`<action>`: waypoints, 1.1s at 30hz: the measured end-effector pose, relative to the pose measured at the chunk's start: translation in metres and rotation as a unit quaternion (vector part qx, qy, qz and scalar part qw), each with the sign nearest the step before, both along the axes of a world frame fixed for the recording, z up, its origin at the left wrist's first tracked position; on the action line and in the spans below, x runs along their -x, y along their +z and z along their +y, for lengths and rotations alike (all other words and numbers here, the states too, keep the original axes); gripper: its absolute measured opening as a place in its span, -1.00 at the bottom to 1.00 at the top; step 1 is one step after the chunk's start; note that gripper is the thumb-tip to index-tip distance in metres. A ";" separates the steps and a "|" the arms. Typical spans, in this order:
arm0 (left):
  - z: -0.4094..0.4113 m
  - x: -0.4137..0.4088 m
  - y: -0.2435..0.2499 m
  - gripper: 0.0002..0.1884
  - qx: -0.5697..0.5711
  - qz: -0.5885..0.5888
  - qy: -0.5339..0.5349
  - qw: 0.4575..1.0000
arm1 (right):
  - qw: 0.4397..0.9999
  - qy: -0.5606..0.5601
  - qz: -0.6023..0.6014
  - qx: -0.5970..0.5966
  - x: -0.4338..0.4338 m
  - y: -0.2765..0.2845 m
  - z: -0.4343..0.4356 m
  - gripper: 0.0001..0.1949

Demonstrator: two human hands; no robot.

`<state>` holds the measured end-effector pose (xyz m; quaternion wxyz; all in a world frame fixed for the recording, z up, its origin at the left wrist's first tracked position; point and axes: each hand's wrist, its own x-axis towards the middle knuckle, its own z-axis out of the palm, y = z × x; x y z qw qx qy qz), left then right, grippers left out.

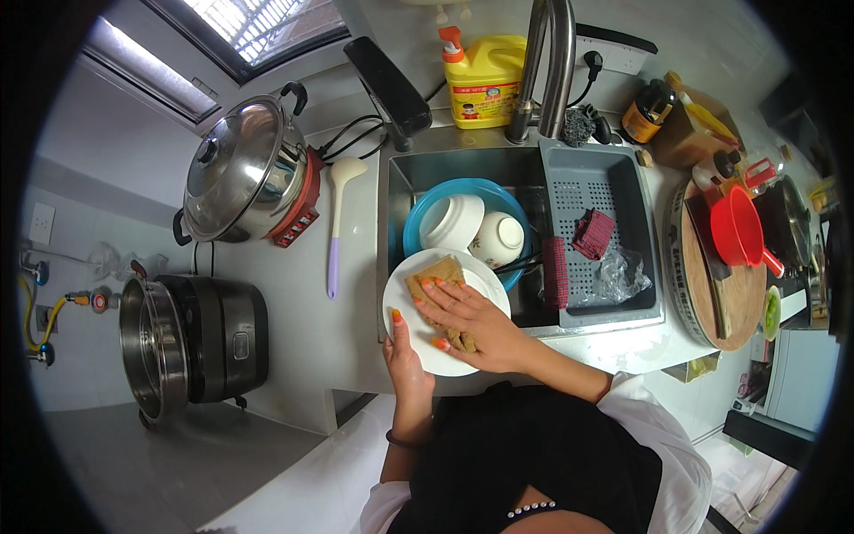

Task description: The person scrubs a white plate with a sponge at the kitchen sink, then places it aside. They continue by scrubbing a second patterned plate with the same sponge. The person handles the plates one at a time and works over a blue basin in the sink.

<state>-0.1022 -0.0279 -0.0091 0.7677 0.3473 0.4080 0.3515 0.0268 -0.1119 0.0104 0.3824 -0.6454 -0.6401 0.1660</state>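
Observation:
My left hand (407, 364) grips the lower left rim of a white plate (436, 360), its thumb on the upper face. With my right hand (477, 324) I press a brown cloth (437, 270) flat against that plate; part of the cloth bunches up below my fingers. The plate is tilted over the front edge of the sink, covering part of a blue basin (420, 207). Inside the basin lie a white bowl (454, 220) and a second white bowl with a floral pattern (500, 237). Dark, thin utensils, partly hidden, poke out at the basin's right.
A grey perforated drain tray (584, 167) with a red checked cloth (594, 235) and a crumpled plastic bag (617, 277) fills the sink's right side. The steel faucet (557, 73) rises behind. Left are a ladle (335, 247) and lidded pot (237, 167); right, a round cutting board (744, 314) with a cleaver.

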 end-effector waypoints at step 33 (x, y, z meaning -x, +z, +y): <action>0.015 0.022 -0.014 -0.35 0.042 -0.048 0.039 0.997 | 0.838 -0.173 0.516 0.038 -0.027 -0.052 -0.015 -0.50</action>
